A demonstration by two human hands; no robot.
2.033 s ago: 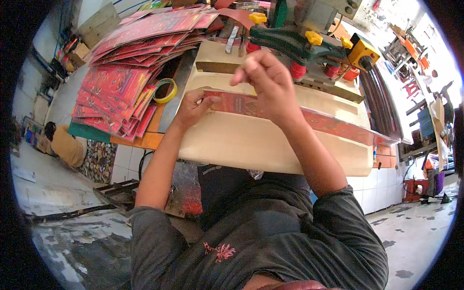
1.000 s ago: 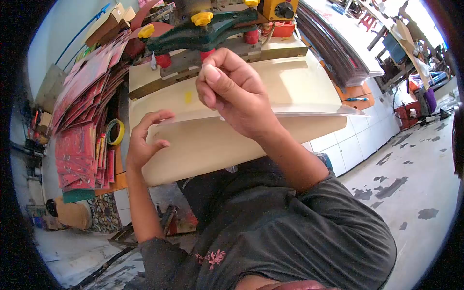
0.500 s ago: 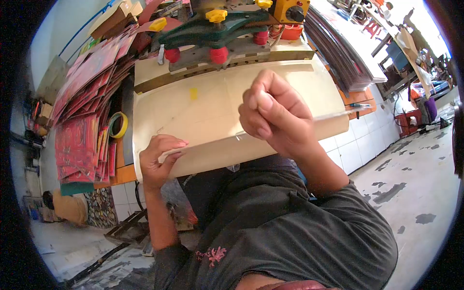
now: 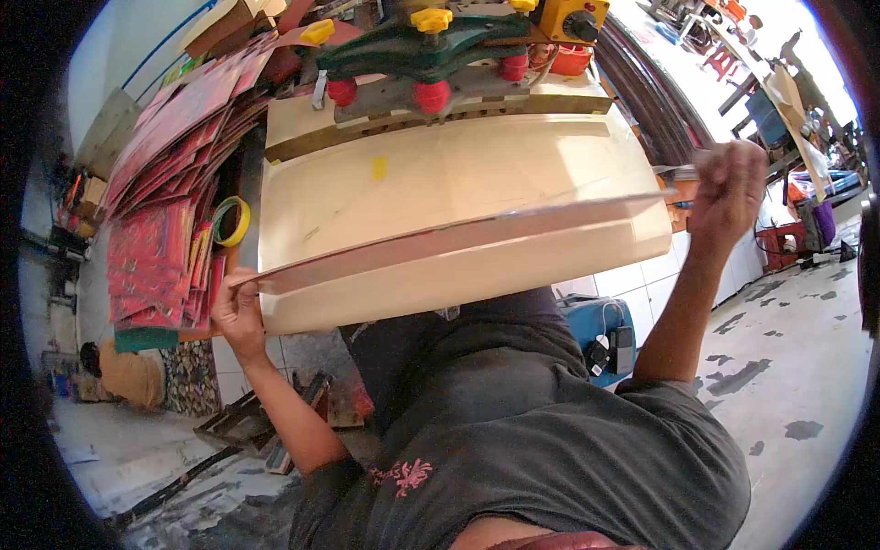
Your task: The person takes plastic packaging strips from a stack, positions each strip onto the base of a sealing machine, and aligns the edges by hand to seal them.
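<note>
My left hand pinches the left end of a thin, stiff sheet, tilted so that I see it almost edge-on. It stretches across a broad cream-coloured board with a small yellow mark on it. Beyond the sheet's right end is my right hand, blurred by motion, its fingers curled closed. A pale sliver shows at its fingertips; I cannot make out what it is. Behind the board stands a dark green press frame with yellow knobs and red feet.
Stacks of red printed sheets lie on the left, with a yellow tape roll beside them. A yellow control box with a black knob stands at the back right. Dark stacked boards line the right side. A blue case stands below.
My right hand has swung far to the right from over the board. My left hand has shifted left and down. The sheet now spans wider, its face turned toward me.
</note>
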